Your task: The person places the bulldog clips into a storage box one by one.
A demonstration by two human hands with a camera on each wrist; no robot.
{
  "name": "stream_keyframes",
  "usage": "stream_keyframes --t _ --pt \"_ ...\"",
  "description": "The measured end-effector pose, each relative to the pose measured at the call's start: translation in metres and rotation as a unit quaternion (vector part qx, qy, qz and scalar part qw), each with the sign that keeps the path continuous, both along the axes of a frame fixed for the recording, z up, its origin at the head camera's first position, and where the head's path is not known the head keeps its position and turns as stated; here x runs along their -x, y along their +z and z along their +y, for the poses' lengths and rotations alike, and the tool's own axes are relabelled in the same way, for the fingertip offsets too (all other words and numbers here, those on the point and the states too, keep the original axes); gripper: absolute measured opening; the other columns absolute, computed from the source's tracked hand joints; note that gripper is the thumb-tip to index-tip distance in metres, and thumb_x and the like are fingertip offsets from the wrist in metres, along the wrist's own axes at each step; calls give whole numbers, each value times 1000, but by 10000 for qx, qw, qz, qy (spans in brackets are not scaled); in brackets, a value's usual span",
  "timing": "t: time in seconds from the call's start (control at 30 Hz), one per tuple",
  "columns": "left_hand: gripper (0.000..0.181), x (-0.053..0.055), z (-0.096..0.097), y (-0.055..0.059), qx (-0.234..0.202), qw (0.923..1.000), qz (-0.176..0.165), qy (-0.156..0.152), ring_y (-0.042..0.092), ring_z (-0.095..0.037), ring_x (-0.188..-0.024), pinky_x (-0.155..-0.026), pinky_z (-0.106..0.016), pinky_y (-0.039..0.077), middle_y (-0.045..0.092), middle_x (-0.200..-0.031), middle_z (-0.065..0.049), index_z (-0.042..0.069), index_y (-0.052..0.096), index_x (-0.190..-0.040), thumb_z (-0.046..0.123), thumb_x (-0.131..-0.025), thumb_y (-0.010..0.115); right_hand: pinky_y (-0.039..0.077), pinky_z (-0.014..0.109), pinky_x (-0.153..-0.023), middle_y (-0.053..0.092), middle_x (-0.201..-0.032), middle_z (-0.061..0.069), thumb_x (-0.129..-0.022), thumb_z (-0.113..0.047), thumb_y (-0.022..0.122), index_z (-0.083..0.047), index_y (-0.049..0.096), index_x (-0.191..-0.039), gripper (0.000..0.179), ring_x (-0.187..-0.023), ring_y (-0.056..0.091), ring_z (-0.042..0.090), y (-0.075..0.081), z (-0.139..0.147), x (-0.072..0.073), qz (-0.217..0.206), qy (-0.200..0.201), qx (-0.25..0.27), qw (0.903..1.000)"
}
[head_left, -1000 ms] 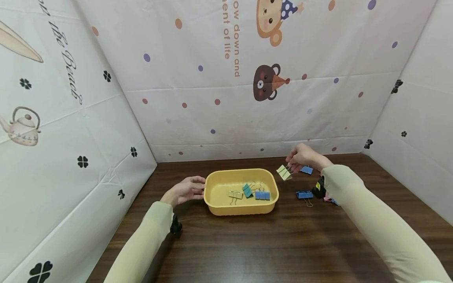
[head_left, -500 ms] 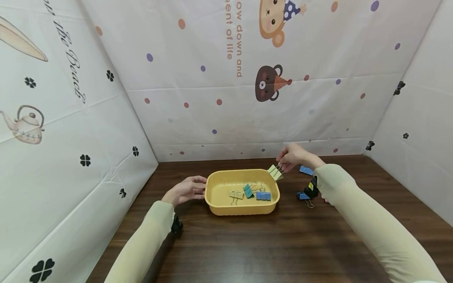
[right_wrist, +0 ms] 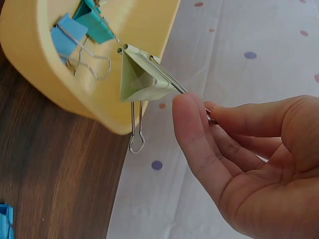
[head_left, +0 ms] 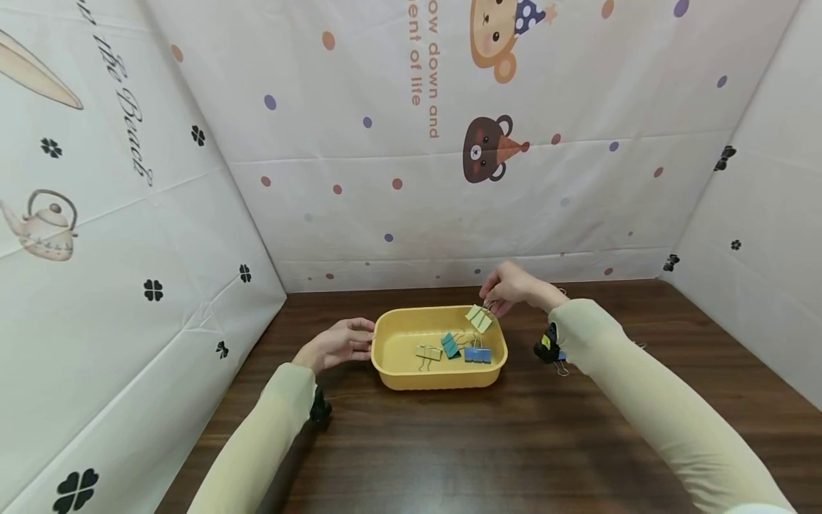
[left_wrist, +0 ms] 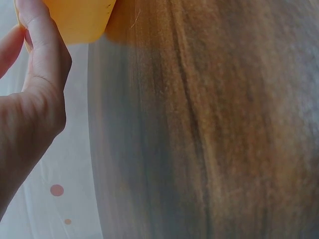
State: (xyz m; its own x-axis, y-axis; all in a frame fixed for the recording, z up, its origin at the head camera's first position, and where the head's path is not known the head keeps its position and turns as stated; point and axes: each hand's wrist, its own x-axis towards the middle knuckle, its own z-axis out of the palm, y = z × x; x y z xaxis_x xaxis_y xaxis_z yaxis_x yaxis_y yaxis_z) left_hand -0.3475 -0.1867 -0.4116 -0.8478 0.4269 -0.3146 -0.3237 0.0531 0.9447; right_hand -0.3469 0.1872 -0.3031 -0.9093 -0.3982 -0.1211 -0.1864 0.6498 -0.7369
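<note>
A pale yellow binder clip (head_left: 479, 318) hangs over the back right corner of a yellow plastic tray (head_left: 417, 383). My right hand (head_left: 510, 288) pinches it by one wire handle between thumb and fingertips; its other handle dangles free in the right wrist view. Within the tray lie a yellow binder clip (head_left: 428, 353), a teal binder clip (head_left: 450, 345) and a blue binder clip (head_left: 478, 355). At the tray's left end, my left hand (head_left: 340, 345) touches the wall with extended fingers. The left wrist view catches that hand (left_wrist: 42, 74) beside the tray's side.
On the dark wood table (head_left: 411, 450), another blue binder clip (head_left: 561, 355) sits right of the tray, mostly hidden behind the right wrist and its black wrist camera (head_left: 548, 344). White printed sheets (head_left: 385, 214) stand as walls at the back and sides.
My right hand has moved left with the pale yellow binder clip, from beside the tray to over its back right corner. The left hand stays at the tray's left end.
</note>
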Motion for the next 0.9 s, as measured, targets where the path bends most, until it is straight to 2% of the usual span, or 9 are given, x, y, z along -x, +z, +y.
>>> stream_keyframes --t 0.4,0.73,0.9 --pt "35 0 0 0 -3 10000 -8 -5 63 -17 -81 -73 -31 59 61 -101 -9 -3 39 -131 4 -99 50 60 39 -67 70 -90 24 -93 2 54 12 63 -107 19 -64 69 19 -5 -22 -7 -165 252 -21 9995" --pt "36 1 1 0 -5 10000 -22 -13 63 -18 -84 -74 -31 59 61 -101 -9 -3 38 -132 4 -99 50 60 42 -69 70 -92 26 -93 1 56 10 64 -106 18 -67 70 24 -10 -31 -11 -224 608 -105 9978" --pt "38 1 1 0 42 10000 -24 15 63 -18 -83 -74 -32 59 61 -101 -10 -4 37 -133 4 -99 50 60 43 -69 71 -88 19 -92 0 58 8 65 -107 18 -67 69 26 -9 -28 -11 -286 562 -103 9980"
